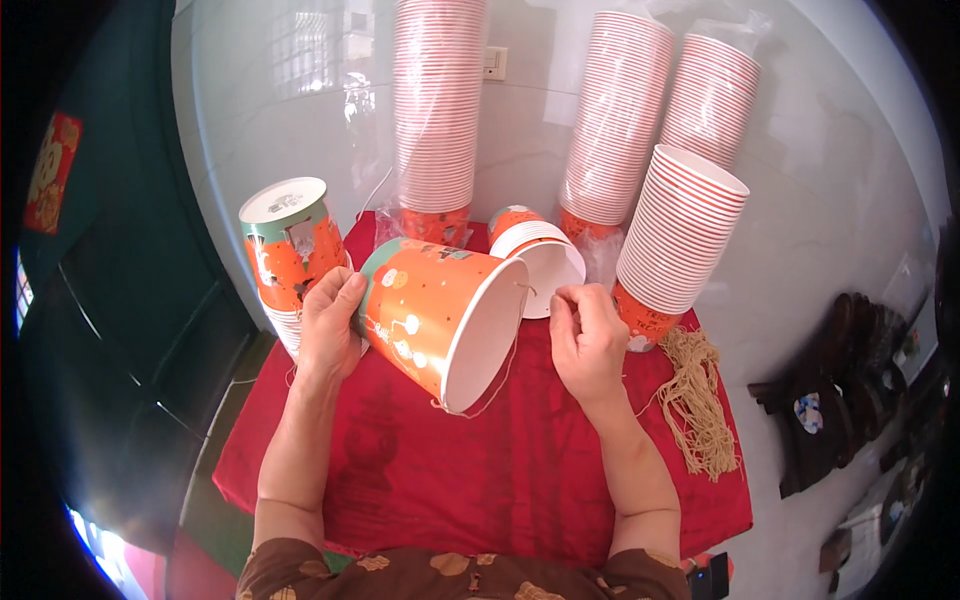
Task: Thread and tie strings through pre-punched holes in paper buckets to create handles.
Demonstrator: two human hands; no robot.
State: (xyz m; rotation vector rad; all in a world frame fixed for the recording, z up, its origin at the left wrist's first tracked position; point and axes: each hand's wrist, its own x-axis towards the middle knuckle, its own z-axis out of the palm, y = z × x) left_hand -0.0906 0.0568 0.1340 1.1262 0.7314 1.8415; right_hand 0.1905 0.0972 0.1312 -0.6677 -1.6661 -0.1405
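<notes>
Orange paper bucket (440, 315) tipped sideways, white inside, left hand (330, 325) gripping base, right hand (585, 340) pinching string (500, 385)

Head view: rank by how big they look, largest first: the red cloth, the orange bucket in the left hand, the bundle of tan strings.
1. Red cloth, widest by far.
2. Orange bucket, held by the left hand; nearness to the camera enlarges it.
3. Bundle of tan strings, narrowest; as long as the bucket, so that order is unsure.

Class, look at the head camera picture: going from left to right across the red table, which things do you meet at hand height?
Upside-down orange cup stack → left hand → orange paper bucket lying on its side → right hand → tall white cup stack → bundle of tan strings.
</notes>
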